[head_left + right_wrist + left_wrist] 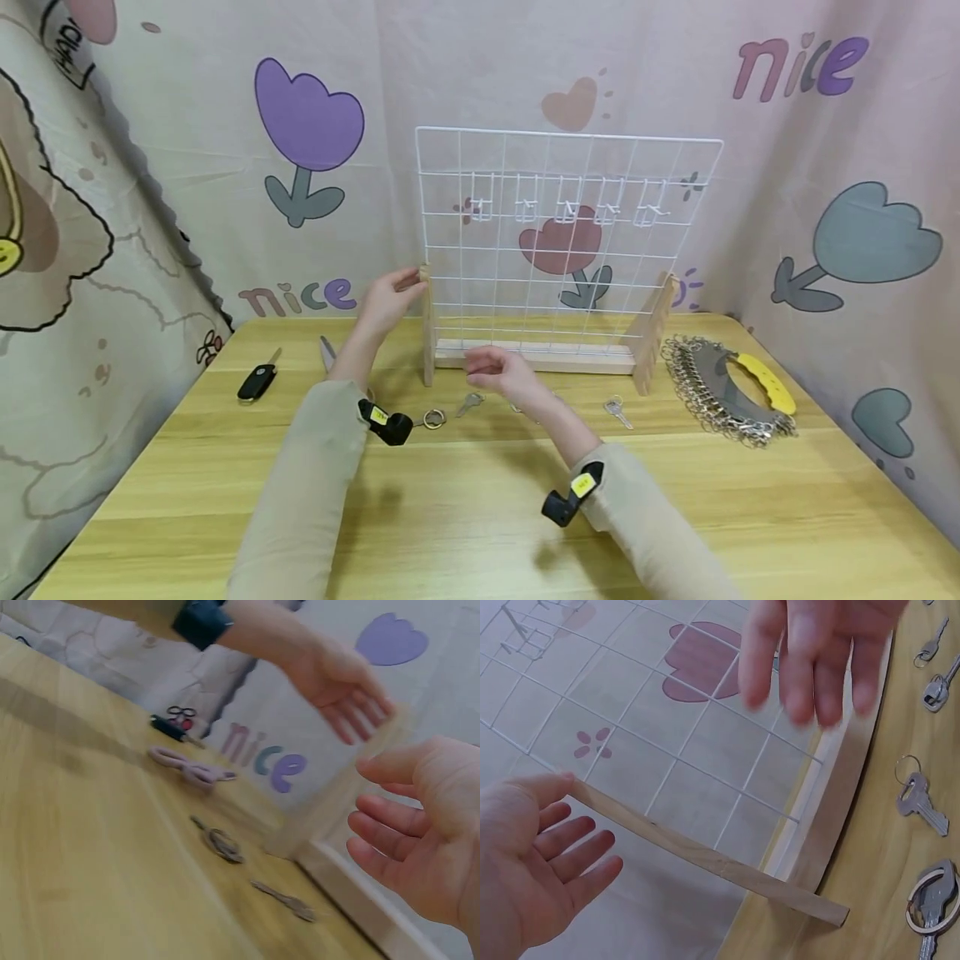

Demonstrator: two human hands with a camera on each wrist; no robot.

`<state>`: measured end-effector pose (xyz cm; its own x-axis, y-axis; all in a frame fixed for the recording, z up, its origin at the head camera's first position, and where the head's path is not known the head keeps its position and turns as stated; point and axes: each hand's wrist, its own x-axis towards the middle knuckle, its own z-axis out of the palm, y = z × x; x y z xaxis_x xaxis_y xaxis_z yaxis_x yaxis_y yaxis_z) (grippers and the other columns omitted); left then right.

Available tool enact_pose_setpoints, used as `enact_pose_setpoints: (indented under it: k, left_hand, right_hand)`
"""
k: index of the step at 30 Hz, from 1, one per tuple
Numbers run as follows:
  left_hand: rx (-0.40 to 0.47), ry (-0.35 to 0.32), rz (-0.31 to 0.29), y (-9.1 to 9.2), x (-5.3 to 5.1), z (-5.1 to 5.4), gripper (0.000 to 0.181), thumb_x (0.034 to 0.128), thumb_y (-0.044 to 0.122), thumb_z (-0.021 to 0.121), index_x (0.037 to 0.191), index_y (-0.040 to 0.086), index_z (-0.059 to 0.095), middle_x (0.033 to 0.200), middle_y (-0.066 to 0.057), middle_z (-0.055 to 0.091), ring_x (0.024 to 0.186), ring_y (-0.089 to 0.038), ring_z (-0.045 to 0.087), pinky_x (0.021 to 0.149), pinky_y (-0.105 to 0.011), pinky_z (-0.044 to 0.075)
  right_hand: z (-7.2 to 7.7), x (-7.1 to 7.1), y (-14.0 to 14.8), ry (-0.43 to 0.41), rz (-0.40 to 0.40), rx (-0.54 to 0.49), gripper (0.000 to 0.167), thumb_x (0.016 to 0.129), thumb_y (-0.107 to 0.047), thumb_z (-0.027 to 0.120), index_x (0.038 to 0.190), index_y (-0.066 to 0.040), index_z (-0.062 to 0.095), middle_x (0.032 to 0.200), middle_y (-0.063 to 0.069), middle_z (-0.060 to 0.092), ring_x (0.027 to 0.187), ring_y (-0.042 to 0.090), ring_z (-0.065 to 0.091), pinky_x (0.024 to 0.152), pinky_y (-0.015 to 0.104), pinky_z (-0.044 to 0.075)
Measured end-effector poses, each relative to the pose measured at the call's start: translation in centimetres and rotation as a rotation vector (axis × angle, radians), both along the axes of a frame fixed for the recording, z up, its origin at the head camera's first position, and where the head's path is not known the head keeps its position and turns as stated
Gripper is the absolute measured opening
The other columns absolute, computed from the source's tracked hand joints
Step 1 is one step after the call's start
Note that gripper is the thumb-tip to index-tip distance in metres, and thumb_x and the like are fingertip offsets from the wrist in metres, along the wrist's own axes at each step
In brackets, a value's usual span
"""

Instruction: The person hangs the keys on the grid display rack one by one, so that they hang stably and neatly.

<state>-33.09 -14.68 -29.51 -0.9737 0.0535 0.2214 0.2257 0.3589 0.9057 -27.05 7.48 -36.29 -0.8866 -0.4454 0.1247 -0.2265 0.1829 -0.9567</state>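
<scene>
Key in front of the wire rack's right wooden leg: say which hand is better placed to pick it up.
Right, most likely. The right hand looks empty and is nearer that key; the left hand is at the left wooden leg of the wire rack, farther off.

Nook with table (442, 508), printed drapes (465, 67)

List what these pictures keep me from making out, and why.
Head: most of the pink-handled metal scissors, hidden behind the beige-sleeved left arm.
Left wrist: the tip of the thick-ringed silver metal key, cut off by the bottom edge.
Right wrist: where the left hand meets the pale wooden upright, blurred.
</scene>
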Motion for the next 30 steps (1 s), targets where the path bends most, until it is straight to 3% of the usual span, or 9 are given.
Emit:
enact_pose_setpoints:
  k: [6,11,23,30]
  left_hand:
    - [0.024,0.011,-0.010,0.5,-0.4,0.0,0.049,0.0932,0.017,0.056,0.135,-0.004,0.043,0.133,-0.018,0.048,0.124,-0.027,0.045,0.101,-0.038,0.038]
    - [0.028,0.010,0.010,0.6,-0.4,0.0,0.048,0.0938,0.016,0.055,0.136,-0.004,0.042,0.134,-0.019,0.047,0.123,-0.028,0.045,0.097,-0.040,0.042]
    - [-0.001,-0.004,0.015,0.8,0.0,0.0,0.048,0.0945,0.017,0.053,0.137,-0.002,0.041,0.134,-0.018,0.047,0.123,-0.028,0.045,0.096,-0.039,0.043]
    - [0.002,-0.010,-0.013,0.7,0.0,-0.1,0.049,0.0948,0.016,0.053,0.138,-0.002,0.038,0.136,-0.018,0.046,0.125,-0.029,0.043,0.096,-0.040,0.043]
  right_hand:
    - [-1.3,-0.4,-2.7,-0.051,0.060,-0.028,0.041,0.087,-0.001,0.061,0.125,0.010,0.049,0.114,0.027,0.057,0.100,0.023,0.059,0.086,0.030,0.049]
    - [-2.7,-0.6,-4.1,-0.038,0.052,-0.001,0.036,0.085,0.000,0.062,0.119,0.010,0.054,0.108,0.023,0.061,0.095,0.022,0.061,0.081,0.027,0.050]
    - [-4.7,-0.9,-5.5,0.060,0.015,0.191,0.027,0.081,0.002,0.066,0.108,0.007,0.062,0.093,0.014,0.066,0.080,0.015,0.061,0.067,0.020,0.050]
    - [-4.5,-0.9,-6.1,0.097,0.009,0.306,0.022,0.077,-0.001,0.072,0.097,0.002,0.067,0.087,0.008,0.067,0.075,0.008,0.057,0.068,0.017,0.046]
